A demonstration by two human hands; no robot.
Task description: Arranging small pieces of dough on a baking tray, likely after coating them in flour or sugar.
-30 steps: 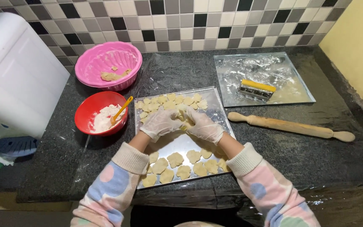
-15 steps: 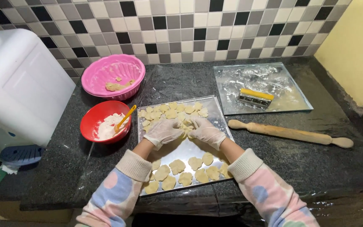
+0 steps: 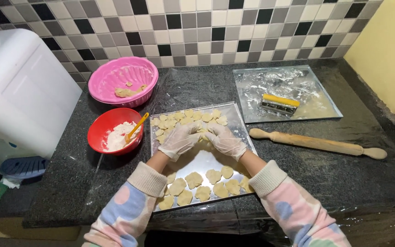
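A baking tray lies at the middle of the dark desk, near its front edge. Both gloved hands meet over the tray's centre: the left hand and right hand touch fingertips over a dough piece, which is mostly hidden. Cut dough shapes crowd the tray's back end; more shapes lie at its front end. Left of the tray stands a red bowl of flour with a yellow spoon. Behind it sits a pink bowl holding dough scraps. A rolling pin lies right of the tray. A floured tray with a yellow scraper sits toward the back right corner.
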